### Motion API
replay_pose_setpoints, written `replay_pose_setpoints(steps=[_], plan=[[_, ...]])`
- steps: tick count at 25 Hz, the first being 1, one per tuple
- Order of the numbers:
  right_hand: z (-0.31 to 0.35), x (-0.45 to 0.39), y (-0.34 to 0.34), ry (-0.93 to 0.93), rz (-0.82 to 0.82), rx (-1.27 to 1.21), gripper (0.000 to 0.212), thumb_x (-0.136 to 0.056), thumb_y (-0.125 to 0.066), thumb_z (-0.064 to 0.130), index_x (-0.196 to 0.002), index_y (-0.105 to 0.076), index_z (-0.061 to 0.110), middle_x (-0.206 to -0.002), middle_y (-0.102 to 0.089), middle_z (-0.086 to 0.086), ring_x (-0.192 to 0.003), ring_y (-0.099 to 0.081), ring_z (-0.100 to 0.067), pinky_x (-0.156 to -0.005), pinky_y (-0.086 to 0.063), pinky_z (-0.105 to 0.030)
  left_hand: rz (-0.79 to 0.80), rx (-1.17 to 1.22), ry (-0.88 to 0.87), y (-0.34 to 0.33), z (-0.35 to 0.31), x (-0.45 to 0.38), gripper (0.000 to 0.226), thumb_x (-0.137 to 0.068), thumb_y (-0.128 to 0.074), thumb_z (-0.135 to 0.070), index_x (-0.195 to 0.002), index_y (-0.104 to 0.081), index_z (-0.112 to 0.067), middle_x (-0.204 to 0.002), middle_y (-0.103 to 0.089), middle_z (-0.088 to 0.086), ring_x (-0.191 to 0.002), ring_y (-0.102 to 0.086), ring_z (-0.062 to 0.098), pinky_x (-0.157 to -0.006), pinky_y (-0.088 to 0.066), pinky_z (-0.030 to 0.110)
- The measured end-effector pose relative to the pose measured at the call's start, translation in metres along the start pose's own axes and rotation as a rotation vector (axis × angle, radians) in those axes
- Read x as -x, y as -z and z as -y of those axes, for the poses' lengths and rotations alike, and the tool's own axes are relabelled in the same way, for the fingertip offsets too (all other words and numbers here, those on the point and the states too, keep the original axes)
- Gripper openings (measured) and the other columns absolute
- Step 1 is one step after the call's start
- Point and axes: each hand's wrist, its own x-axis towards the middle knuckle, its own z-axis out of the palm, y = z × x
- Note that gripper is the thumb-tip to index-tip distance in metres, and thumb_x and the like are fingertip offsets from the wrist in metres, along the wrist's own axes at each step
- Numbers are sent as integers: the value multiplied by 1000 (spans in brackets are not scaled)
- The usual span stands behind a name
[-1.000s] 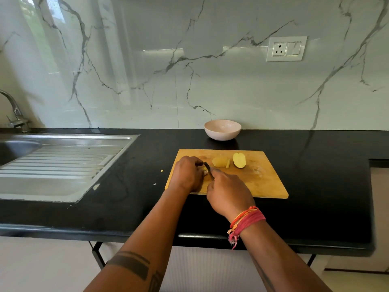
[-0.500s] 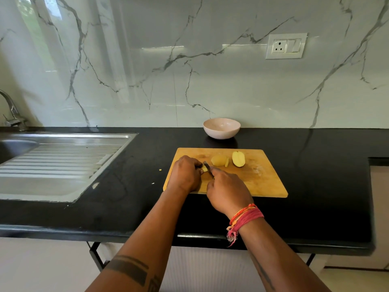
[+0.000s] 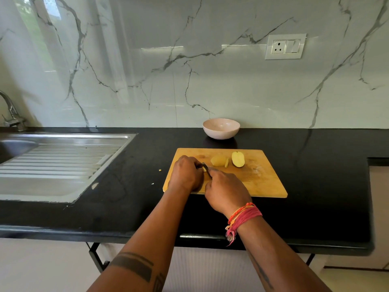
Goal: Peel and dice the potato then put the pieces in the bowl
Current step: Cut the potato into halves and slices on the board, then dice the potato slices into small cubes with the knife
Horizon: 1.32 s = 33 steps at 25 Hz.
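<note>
Home kitchen. Black stone countertop (image 3: pixel 315 186) runs full width; steel sink (image 3: pixel 63 165) with ribbed drainboard at 9 o'clock, tap (image 3: pixel 10 110) at its far corner. Glossy marble-look backsplash (image 3: pixel 210 81) behind, wall socket with switch (image 3: pixel 285 46) at 1 o'clock. Wooden cutting board (image 3: pixel 263 178) with potato pieces (image 3: pixel 228 160) at centre, pale bowl (image 3: pixel 221 128) at 12 o'clock.

No readable text, label, brand or number in head view — none on white wall socket-and-switch plate (image 3: pixel 285 46), pale round ceramic bowl (image 3: pixel 221 128) or rectangular wooden cutting board (image 3: pixel 263 182). Dark band tattoo on left forearm (image 3: pixel 134 267) — plain shapes, no letters.
</note>
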Motion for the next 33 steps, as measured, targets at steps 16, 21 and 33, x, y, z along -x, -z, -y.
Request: replay_pose_setpoints(steps=[16,21,33], plan=[[-10,21,9,40,83,60,46,-97,-49,23,-142,-53,26,-81,-66,0,-70,-63,-21,-59,-52,-35,-12,35,78,-1,-6,0,16,-93,-69,-25,-107,-76,-20,-114,-65,2,-99,-61,16,-82,-49,25],[-10,30,13,-33,-33,2,51,-99,-49,25,-150,-46,27,-94,-72,-2,-80,-67,-21,-64,-55,-34,-32,70,103,1,-8,6,19,-95,-70,-26,-114,-74,-23,-115,-66,1,-98,-62,16,-81,-53,29],[45,-12,-12,-153,95,-43,37,-94,-50,20,-130,-60,21,-112,-70,-7,-101,-67,-29,-74,-48,-34,-67,334,175,20,11,5,19,-93,-65,-15,-100,-76,-28,-103,-75,-7,-97,-67,13,-84,-49,24]])
